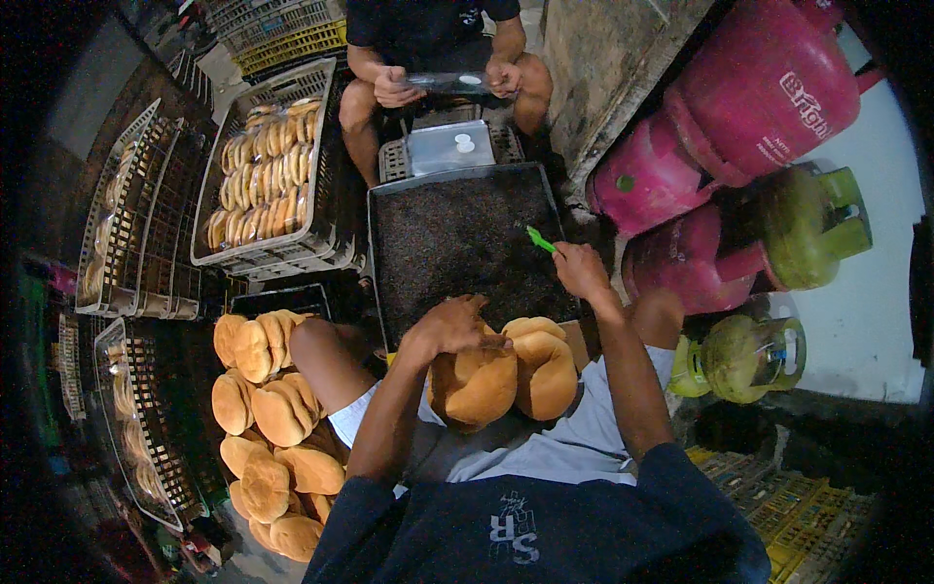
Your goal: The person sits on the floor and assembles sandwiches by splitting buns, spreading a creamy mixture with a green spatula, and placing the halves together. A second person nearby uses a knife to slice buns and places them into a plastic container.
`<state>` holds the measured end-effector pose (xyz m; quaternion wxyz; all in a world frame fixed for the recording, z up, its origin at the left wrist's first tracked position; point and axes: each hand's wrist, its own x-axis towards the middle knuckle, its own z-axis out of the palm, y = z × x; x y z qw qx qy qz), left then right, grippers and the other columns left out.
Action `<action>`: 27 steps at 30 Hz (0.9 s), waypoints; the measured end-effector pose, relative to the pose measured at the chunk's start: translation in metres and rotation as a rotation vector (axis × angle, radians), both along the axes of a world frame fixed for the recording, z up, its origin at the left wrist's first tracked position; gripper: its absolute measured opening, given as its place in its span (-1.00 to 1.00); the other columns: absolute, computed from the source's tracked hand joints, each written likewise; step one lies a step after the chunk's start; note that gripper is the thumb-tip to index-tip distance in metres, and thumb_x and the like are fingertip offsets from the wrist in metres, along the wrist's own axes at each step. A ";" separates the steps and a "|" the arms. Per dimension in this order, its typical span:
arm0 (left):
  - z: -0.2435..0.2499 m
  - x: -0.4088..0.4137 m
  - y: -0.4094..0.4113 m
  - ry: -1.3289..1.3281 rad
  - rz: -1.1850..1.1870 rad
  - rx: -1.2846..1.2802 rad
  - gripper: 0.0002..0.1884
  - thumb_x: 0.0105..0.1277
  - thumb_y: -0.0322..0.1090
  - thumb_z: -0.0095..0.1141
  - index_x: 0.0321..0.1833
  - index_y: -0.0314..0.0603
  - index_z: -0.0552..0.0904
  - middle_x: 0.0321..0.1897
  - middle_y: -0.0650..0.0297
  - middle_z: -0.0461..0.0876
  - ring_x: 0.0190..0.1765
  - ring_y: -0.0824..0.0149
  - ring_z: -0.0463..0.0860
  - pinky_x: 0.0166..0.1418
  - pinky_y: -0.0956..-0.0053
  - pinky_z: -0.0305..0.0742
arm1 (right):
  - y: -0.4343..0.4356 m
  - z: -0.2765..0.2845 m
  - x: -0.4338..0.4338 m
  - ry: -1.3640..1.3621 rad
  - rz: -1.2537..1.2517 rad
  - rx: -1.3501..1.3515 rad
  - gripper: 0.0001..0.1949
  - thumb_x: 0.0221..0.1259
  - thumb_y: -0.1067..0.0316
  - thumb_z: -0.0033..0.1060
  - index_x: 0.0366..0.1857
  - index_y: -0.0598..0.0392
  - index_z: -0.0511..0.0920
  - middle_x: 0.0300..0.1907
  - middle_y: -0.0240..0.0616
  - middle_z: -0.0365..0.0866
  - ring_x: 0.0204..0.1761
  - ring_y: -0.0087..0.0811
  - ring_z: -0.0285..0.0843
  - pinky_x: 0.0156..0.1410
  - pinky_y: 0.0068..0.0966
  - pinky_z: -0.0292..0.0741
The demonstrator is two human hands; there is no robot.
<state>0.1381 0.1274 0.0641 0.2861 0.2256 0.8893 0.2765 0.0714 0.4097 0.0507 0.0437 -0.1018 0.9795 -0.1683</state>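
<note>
My right hand (584,274) grips a bright green handled tool (541,239), likely a spreader or brush, above the right side of a metal tray (373,241) filled with dark brown granules (463,233). My left hand (456,328) rests on top of a round golden bread bun (474,387) in my lap, its fingers at the bun's upper edge; whether they pinch it is unclear. Another bun (546,372) lies directly to the right, with one more partly behind it. More plain buns (277,416) are piled beside my left leg.
Across the tray a person (438,80) holds a clear plastic bag over a flat metal sheet (449,146). Plastic crates (325,168) of bagged buns (266,171) stand at the left. Pink gas cylinders (759,87) and green ones (751,358) stand close at the right.
</note>
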 end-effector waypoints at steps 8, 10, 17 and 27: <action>0.006 0.001 -0.002 -0.025 0.036 0.048 -0.04 0.05 0.30 0.34 0.29 -0.47 0.50 0.23 -0.24 0.55 0.25 -0.16 0.58 0.36 0.12 0.48 | -0.007 -0.045 -0.032 -0.023 -0.328 0.153 -0.81 0.37 0.32 0.03 -0.15 0.14 0.63 -0.28 0.02 0.73 -0.18 0.05 0.74 -0.09 -0.02 0.66; 0.008 -0.001 -0.001 -0.021 0.036 0.038 -0.03 0.01 0.29 0.37 0.29 -0.47 0.50 0.20 -0.23 0.57 0.23 -0.15 0.60 0.34 0.13 0.50 | -0.012 -0.056 -0.041 -0.147 -0.418 0.000 -0.80 0.36 0.32 0.03 -0.11 0.15 0.62 -0.27 0.02 0.74 -0.16 0.06 0.74 -0.06 -0.03 0.66; 0.031 0.004 0.000 -0.077 0.135 0.026 0.00 -0.05 0.25 0.42 0.32 -0.45 0.49 0.18 -0.23 0.59 0.22 -0.14 0.61 0.33 0.15 0.51 | -0.042 -0.052 -0.043 -0.233 -0.318 0.152 -0.80 0.29 0.36 0.08 -0.14 0.10 0.70 -0.16 0.04 0.75 -0.05 0.07 0.74 0.05 -0.04 0.65; 0.027 0.004 -0.001 -0.036 0.058 0.033 0.11 -0.03 0.43 0.30 0.37 -0.47 0.44 0.19 -0.24 0.59 0.27 -0.22 0.56 0.38 0.12 0.45 | -0.033 -0.046 -0.023 -0.202 -0.014 0.144 -0.79 0.30 0.31 0.10 -0.16 0.14 0.70 -0.19 0.10 0.72 -0.08 0.15 0.69 0.07 0.00 0.60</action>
